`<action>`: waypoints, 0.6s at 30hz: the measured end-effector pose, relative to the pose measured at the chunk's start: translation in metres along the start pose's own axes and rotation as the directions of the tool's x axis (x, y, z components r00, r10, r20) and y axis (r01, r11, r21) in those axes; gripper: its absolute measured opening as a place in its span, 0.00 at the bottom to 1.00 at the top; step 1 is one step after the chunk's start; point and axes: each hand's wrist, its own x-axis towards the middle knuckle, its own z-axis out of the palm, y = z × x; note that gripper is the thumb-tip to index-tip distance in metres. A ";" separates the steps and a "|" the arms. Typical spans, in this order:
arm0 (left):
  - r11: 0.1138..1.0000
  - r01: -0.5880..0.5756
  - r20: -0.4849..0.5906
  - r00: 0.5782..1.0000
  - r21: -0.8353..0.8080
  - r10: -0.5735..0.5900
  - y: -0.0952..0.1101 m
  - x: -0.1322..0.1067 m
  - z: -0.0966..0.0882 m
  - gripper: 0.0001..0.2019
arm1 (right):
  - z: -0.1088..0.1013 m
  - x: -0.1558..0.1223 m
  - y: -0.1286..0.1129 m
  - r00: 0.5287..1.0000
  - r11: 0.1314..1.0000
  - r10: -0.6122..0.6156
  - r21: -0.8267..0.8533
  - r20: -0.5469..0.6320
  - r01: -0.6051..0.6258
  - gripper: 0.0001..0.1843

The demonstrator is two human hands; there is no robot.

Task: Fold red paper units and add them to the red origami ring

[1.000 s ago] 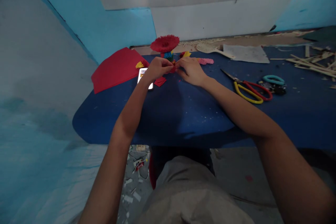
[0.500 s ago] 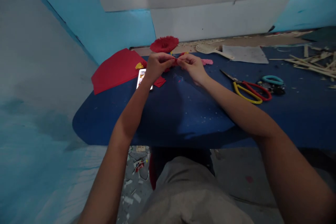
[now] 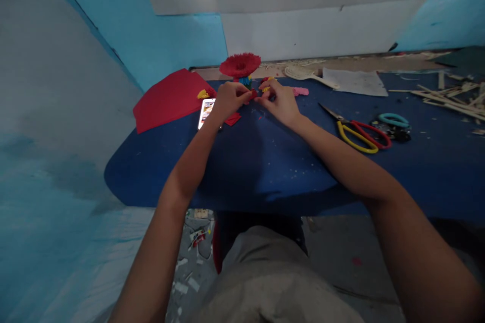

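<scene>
My left hand point(image 3: 229, 99) and my right hand point(image 3: 278, 100) meet over the far side of a dark blue table point(image 3: 265, 161). Both pinch a small red paper piece point(image 3: 253, 94) between their fingertips. Just behind the hands stands a red fringed paper flower point(image 3: 239, 64) on a blue and yellow base. A phone point(image 3: 206, 111) with a lit screen lies under my left wrist, next to a red scrap point(image 3: 232, 119). A large red sheet point(image 3: 168, 98) lies to the left.
Yellow-and-red scissors point(image 3: 358, 131) and a teal-handled tool point(image 3: 394, 123) lie to the right. A white paper point(image 3: 354, 82) and a pile of wooden sticks point(image 3: 452, 96) sit at the far right. A pink fringed strip point(image 3: 301, 91) lies beside my right hand. Blue and white walls close in behind.
Both hands stayed together on the red piece, lifting slightly and then settling back toward the table. The view shifted a little.
</scene>
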 end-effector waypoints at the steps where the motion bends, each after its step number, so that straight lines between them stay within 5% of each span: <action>1: 1.000 0.016 -0.023 1.000 0.000 -0.016 -0.001 0.001 0.001 0.09 | 0.003 -0.001 -0.002 1.000 1.000 0.013 -0.009 -0.012 -0.013 0.17; 11: 0.988 0.022 0.117 0.993 -0.153 -0.004 0.003 -0.002 -0.002 0.09 | 0.009 -0.002 -0.015 0.994 0.990 0.041 0.128 0.097 -0.054 0.15; 18: 0.942 0.174 0.242 0.965 -0.286 -0.104 0.011 -0.007 -0.014 0.11 | 0.010 0.003 -0.005 0.991 0.980 -0.015 0.198 0.136 -0.013 0.20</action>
